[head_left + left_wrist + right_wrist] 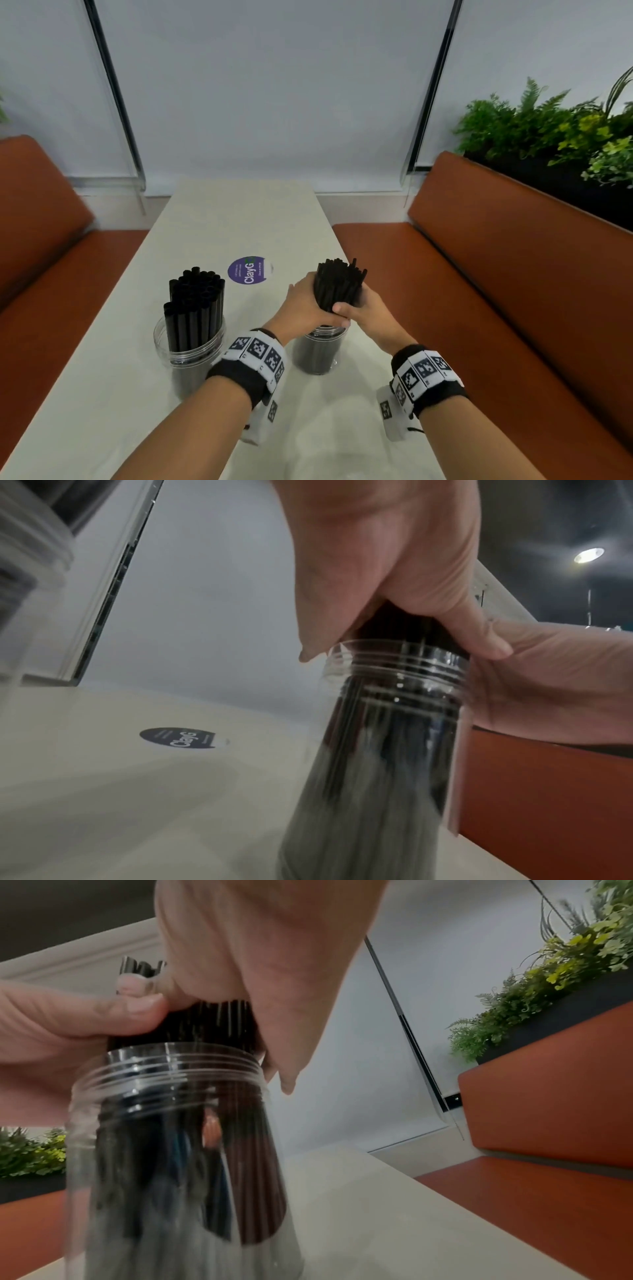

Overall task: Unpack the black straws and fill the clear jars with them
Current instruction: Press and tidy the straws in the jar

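Bristling black straws (337,284), unevenly topped, in clear jar (320,353).

This is looking like a café or restaurant booth. 2 orange-brown upholstered benches (496,274) are facing each other across a long, pale table (239,219), the way diner seating is laid out. A round purple sticker (247,269) reading "ClayG" is sitting on the tabletop, resembling venue branding, though its small print is too blurred to read. A dark planter of ferns and leafy greenery (555,126) is running behind the right-hand bench as a divider. Pale blinds (274,85) are covering tall windows at the far end. 2 clear jars (186,346) are standing on the table, holding bundles of black drinking straws (197,301), stock typical of a drinks counter.
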Available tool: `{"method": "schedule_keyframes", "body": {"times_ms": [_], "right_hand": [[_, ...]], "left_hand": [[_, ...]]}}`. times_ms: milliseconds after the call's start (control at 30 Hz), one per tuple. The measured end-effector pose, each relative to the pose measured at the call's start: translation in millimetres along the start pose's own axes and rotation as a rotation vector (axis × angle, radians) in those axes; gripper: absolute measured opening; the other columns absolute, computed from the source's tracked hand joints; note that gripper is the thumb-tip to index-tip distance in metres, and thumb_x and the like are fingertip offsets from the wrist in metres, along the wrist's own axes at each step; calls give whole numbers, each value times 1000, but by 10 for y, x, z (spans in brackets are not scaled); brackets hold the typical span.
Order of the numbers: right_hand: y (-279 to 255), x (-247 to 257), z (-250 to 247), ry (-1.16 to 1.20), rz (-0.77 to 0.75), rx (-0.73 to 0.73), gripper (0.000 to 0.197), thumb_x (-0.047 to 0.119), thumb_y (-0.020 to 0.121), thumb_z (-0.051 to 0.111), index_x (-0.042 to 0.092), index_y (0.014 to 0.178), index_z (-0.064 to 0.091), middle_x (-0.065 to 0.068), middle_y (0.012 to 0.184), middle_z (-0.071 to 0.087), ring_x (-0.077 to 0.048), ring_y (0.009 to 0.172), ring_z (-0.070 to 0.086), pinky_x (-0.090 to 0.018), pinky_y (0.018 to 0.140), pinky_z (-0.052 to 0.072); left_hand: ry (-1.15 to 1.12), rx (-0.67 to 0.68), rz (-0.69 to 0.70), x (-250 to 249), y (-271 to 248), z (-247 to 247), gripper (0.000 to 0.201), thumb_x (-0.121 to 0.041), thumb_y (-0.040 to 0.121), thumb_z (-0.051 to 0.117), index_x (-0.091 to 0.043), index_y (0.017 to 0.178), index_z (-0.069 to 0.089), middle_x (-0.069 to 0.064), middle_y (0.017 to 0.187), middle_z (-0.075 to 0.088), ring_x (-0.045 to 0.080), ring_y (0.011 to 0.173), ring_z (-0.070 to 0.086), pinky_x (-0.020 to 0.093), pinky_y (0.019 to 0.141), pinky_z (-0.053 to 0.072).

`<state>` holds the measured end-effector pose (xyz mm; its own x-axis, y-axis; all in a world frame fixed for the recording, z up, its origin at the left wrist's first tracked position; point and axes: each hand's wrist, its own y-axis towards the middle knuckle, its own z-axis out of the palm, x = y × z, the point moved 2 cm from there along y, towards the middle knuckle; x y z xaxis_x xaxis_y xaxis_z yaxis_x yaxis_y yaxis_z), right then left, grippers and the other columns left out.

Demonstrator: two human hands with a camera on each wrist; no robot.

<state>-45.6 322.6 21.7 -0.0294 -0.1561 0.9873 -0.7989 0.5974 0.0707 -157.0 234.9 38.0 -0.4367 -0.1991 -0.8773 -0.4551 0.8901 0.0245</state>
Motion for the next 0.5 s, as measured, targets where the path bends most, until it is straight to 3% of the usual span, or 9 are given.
{"method": "schedule_keyframes", "body": {"times_ms": [67,133,233,300,400,500], "right_hand": [[-17,-37,-2,-20,21,39,78,58,52,81,28,118,52,4,120,62,-18,123,53,-38,108,41],[-28,-55,-29,-42,22,77,90,60,51,81,27,127,47,7,125,59,-15,128,47,-46,113,32],[-47,0,-80,-42,-4,92,116,57,46,84,24,142,28,4,140,47,-13,135,38,-53,117,20],[-48,89,-114,-17,-11,68,132,63,41,83,25,147,13,2,148,36,-13,138,33,-47,116,23],[-17,189,-137,29,-28,40,140,67,37,82,28,148,7,1,152,28,-15,139,31,-36,111,32],[17,166,-103,48,3,46,150,63,30,86,25,149,3,2,142,38,-17,136,36,-29,107,35]], "left_hand": [[-9,5,7,39,-2,-9,78,-51,30,80,-47,98,42,-9,110,60,16,112,55,47,105,39],[-13,61,28,50,-17,-25,92,-48,32,83,-43,114,39,-17,114,55,14,120,49,49,112,30],[-33,121,24,77,-29,-74,114,-37,39,88,-32,135,27,-15,125,44,15,131,38,43,115,26],[-26,155,23,80,-43,-103,113,-27,46,90,-26,138,26,-13,129,40,15,134,33,36,114,26],[-17,189,16,84,-53,-120,120,-39,41,89,-28,140,22,-13,134,37,14,136,29,40,116,24],[-13,186,12,93,-35,-105,124,-47,35,84,-34,140,20,-13,131,42,15,134,35,46,116,24]]}}
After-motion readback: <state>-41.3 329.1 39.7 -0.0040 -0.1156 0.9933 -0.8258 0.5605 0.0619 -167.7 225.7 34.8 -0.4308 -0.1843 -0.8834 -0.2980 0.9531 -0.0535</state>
